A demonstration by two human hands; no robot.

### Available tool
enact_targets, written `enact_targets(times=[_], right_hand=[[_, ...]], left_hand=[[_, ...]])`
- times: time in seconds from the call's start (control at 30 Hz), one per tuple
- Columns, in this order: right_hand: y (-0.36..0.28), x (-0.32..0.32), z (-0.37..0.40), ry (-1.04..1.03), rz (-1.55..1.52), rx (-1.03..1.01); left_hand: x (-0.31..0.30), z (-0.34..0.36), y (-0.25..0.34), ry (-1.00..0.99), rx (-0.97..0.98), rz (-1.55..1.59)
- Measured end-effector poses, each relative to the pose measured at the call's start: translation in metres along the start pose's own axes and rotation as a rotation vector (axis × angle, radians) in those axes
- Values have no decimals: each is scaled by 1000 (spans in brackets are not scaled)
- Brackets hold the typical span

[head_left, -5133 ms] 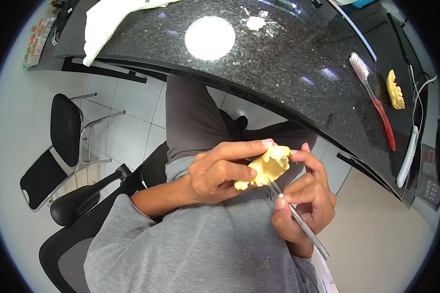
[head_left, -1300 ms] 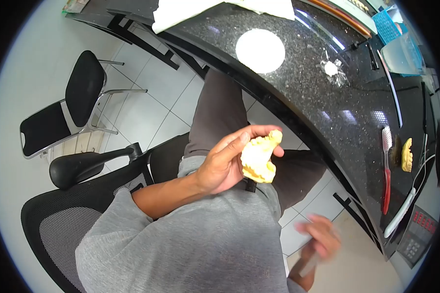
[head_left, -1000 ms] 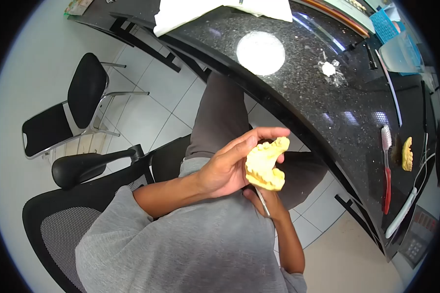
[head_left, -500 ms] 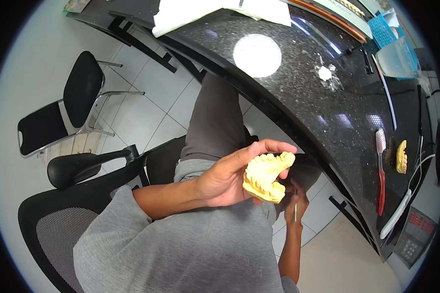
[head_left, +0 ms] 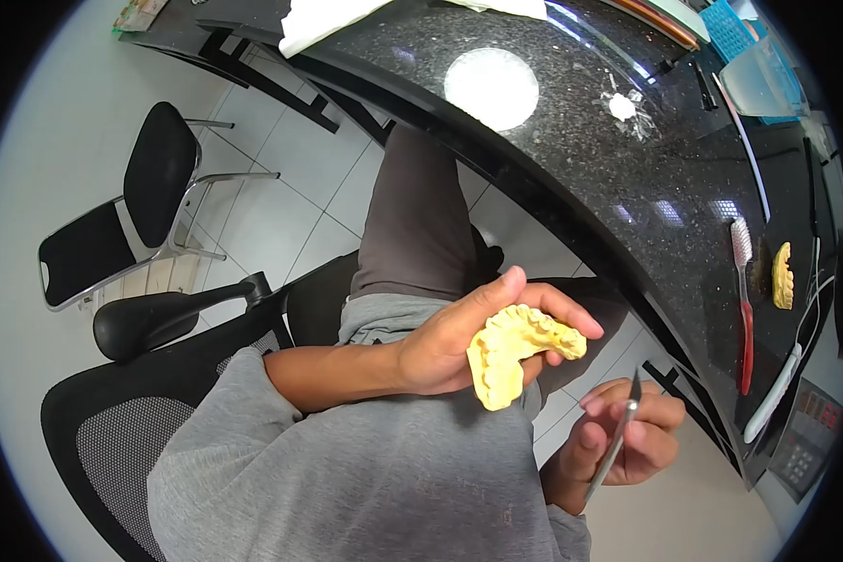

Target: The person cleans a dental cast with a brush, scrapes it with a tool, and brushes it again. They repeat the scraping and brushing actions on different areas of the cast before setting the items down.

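I seem to be inspecting, my left hand (head_left: 440, 350) cradling the yellow dental cast (head_left: 499, 354) clear of the table (head_left: 576, 155) while my right hand (head_left: 648, 437) holds the knife (head_left: 613, 451) apart from it, and touching blade (head_left: 636, 385) to cast would call for a firm hold.

Left hand (head_left: 448, 343) cupped, right hand (head_left: 648, 438) curled

Yellow on the cast (head_left: 498, 361), silver-grey on the knife (head_left: 611, 451). Black flecked with pale specks on the bench (head_left: 571, 140), red and white on the brush (head_left: 746, 342), mottled grey on the shirt (head_left: 384, 459).
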State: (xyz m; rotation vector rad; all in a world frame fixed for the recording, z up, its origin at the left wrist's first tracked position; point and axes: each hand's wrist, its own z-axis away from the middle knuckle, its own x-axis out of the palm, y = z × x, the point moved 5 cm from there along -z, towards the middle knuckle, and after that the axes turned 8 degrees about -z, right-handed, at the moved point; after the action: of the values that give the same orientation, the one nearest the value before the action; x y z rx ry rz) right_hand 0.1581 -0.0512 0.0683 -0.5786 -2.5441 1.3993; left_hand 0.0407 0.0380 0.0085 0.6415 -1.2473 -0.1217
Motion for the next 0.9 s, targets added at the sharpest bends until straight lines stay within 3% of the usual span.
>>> enact_targets(times=[0.1,0.17,0.37,0.53,0.6,0.83,0.9], right_hand=[[-2,9,-2,-98,23,28],[0,9,0,-77,-143,69],[1,18,-6,-146,0,69],[-2,23,-2,-143,-45,108],[-2,26,-1,-234,-33,168],[1,23,-6,-160,-12,138],[-4,25,-12,-298,110,66]], left_hand=[[8,-3,1,48,5,23],[7,-3,2,106,10,53],[3,-5,-3,-75,-13,55],[2,-8,-4,-82,-40,116],[2,-9,-4,-93,-44,162],[-3,-13,0,-72,45,105],[-4,-13,3,-75,83,94]])
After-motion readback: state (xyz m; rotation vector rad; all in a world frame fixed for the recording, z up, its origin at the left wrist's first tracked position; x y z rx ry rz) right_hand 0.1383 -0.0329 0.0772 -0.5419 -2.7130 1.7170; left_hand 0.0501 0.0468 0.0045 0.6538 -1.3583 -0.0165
